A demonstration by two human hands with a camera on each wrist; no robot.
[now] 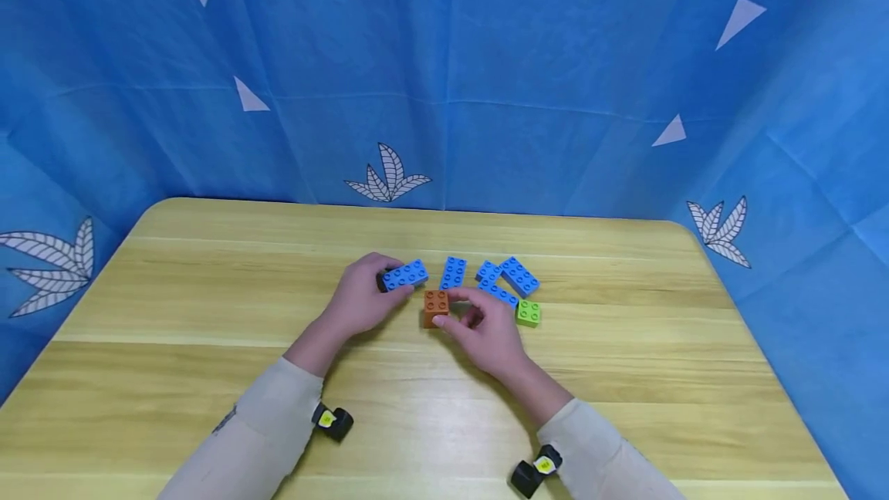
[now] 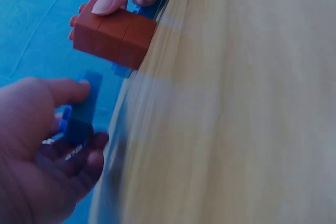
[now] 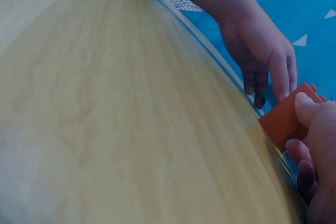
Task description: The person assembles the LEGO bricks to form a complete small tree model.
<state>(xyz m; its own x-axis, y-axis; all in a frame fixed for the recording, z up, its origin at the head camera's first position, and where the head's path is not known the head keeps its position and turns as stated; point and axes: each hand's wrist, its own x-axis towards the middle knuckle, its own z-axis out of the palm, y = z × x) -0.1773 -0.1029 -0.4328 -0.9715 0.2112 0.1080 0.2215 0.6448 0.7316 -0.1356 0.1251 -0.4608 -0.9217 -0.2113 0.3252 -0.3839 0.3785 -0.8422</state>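
My left hand (image 1: 363, 301) pinches a long blue toy brick (image 1: 406, 275) between thumb and fingers, studs facing up in the head view. Just to its right, my right hand (image 1: 491, 336) grips a brown stack of bricks (image 1: 436, 304) by its sides. The left wrist view shows seams across this brown stack (image 2: 113, 34), which stands upright on or close over the table. Between the blue brick (image 2: 84, 106) and the stack a small gap shows. From the right wrist view, the left hand's fingers are seen just beyond the brown stack (image 3: 286, 119).
Behind and beside the right hand lie more blue bricks, among them an upright-lying one (image 1: 454, 272) and a slanted one (image 1: 520, 276). A small green brick (image 1: 529, 313) sits right of that hand. The wooden table (image 1: 625, 376) ends at a blue curtain (image 1: 556, 60).
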